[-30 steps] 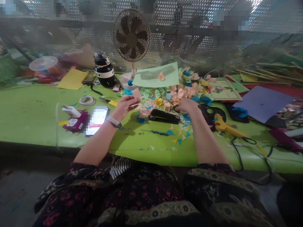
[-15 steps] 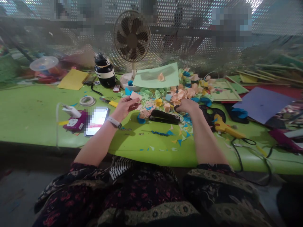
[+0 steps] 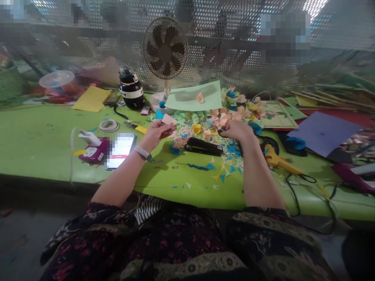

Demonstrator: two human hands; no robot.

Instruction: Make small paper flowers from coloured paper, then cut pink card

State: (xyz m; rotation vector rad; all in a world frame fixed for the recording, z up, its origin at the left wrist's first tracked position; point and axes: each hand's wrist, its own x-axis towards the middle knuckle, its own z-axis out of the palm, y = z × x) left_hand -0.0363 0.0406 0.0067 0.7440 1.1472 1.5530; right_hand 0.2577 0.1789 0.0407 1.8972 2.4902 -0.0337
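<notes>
My left hand (image 3: 158, 132) pinches a small peach paper piece (image 3: 168, 119) between thumb and fingers, above the table's left-centre. My right hand (image 3: 236, 130) is closed around what look like black-handled scissors (image 3: 222, 133), at the edge of the paper pile; their blades are hard to make out. Between the hands lie a black stapler (image 3: 204, 146), a yellow folded paper flower (image 3: 196, 128) and many cut scraps. Behind them spreads a heap of peach paper flowers (image 3: 224, 117) with green and blue ones. A blue twisted strip (image 3: 199, 166) lies in front of the stapler.
A fan (image 3: 166, 50) and a dark bottle (image 3: 131, 91) stand at the back. Left are a phone (image 3: 120, 152), a tape roll (image 3: 109, 125) and a yellow cutter (image 3: 140, 128). Right are a yellow glue gun (image 3: 278, 160) with its cord and a purple sheet (image 3: 324, 130).
The peach paper in my left hand has tilted and dropped lower. My right hand has shifted slightly right, its wrist bending more. The whole view has moved a little.
</notes>
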